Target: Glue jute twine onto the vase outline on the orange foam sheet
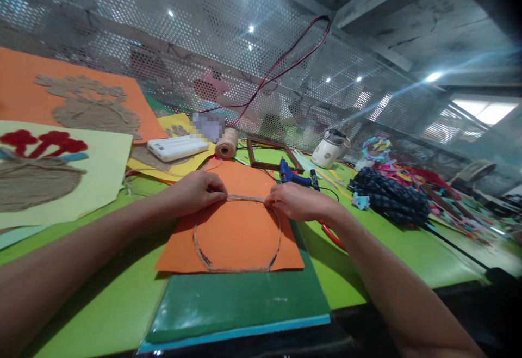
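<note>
An orange sheet of paper (240,235) lies on a dark green folder (240,303). Brown twine (246,198) forms a vase-like outline on the sheet, with curved sides, a flat base and a straight strip across the top. My left hand (198,192) pinches the left end of that top strip. At its right end, the fingers of my right hand (299,200) are closed on the twine too, pressed close to the paper. Dark marks show beside the twine near the lower corners. My fingertips partly hide both ends of the strip.
Behind the sheet are a twine spool (226,144), a white power bank (178,148) and a brown frame (273,155). A blue glue gun (291,174) lies beyond my right hand, near red-handled pliers (331,234). Finished twine pictures (101,184) lie left; a dark umbrella (389,197) right.
</note>
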{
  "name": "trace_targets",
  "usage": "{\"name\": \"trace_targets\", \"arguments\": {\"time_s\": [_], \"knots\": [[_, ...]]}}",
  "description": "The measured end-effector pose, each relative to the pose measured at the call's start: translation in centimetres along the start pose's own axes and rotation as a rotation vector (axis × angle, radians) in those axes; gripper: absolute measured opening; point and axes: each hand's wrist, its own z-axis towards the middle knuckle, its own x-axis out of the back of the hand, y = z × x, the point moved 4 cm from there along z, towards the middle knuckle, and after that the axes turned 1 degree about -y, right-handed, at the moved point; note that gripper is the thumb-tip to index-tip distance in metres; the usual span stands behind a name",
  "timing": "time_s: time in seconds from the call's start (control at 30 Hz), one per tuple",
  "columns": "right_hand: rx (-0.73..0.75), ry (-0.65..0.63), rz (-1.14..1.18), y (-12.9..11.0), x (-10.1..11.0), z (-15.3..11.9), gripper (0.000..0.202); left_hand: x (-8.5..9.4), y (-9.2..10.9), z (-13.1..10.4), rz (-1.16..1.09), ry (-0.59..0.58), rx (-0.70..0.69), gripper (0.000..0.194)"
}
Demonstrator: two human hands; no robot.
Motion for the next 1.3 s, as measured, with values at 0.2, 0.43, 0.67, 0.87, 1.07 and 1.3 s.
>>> {"name": "trace_targets", "arguments": {"time_s": [0.2,0.43,0.67,0.87,1.07,1.3], "knots": [[0.051,-0.012,-0.044,-0.2,-0.4,0.3,0.022,0.1,0.1,-0.1,-0.007,0.009,0.012,0.032],[0.019,-0.028,-0.054,-0.4,-0.6,0.4,0.018,0.0,-0.1,0.0,-0.01,0.011,0.021,0.031],[0.034,-0.009,-0.061,-0.5,-0.7,0.4,0.02,0.1,0.1,-0.1,0.021,0.008,0.006,0.032],[0.01,-0.012,-0.025,-0.5,0.1,0.1,0.027,0.0,0.2,0.0,0.021,0.017,0.008,0.031],[0.037,0.021,-0.007,-0.7,-0.1,-0.1,0.025,-0.1,-0.1,0.2,0.032,0.007,-0.02,0.033],[0.036,0.008,-0.075,-0.4,-1.1,0.3,0.026,-0.2,-0.2,0.2,0.033,-0.012,-0.023,0.032]]}}
